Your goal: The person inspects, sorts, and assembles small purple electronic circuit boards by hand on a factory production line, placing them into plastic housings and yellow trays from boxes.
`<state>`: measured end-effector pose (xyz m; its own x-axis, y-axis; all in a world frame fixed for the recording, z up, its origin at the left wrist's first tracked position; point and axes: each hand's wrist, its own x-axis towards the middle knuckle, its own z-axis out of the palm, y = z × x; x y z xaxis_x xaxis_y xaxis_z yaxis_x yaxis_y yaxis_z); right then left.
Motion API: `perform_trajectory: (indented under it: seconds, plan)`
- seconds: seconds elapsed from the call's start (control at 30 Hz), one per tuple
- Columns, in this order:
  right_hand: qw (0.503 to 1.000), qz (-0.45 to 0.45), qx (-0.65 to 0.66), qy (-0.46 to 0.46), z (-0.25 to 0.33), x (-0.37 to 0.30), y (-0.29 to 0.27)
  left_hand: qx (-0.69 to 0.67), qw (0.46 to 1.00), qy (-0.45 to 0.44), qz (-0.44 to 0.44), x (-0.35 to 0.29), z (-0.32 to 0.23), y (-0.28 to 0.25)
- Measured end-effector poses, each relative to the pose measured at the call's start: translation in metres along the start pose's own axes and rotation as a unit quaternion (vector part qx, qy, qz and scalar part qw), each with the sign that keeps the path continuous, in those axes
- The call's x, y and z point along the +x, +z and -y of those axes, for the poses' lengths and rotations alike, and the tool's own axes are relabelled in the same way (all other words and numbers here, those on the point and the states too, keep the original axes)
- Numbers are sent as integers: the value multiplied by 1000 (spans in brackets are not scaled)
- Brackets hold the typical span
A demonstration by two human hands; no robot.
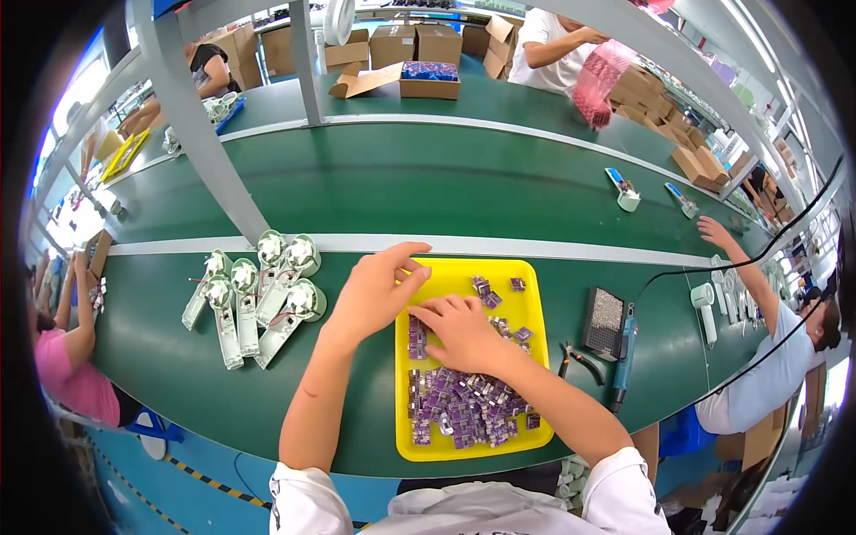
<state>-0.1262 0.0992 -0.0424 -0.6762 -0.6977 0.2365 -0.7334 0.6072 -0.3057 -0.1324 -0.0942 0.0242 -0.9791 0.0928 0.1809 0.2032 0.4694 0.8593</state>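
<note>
A yellow tray (539, 312) lies on the green bench in front of me, holding a heap of small purple circuit boards (473, 401). Some boards (416, 339) stand in a short row along its left wall, and a few lie loose near its far end. My left hand (379, 290) hovers at the tray's far left corner, its fingers bent and apart, with nothing visible in them. Inside the tray, my right hand (459, 332) reaches to the row of boards. Its fingers are spread and touch the boards; its palm hides part of the heap.
Several pale green handheld fans (259, 294), with their casings open, lie left of the tray. To its right are pliers (581, 361), a black box of small parts (604, 323) and a teal electric screwdriver (626, 348) on a cable. Co-workers sit at both sides and across.
</note>
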Motion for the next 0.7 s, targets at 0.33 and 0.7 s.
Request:
perform_trajectory:
  seconds: [0.33,0.7]
  plan:
    - [936,-54,329,115,-37,-3,-16,-7,998,65,21,-2,12,18]
    - [779,-193,506,316,-43,-11,-41,-74,983,153,-66,-9,12,67]
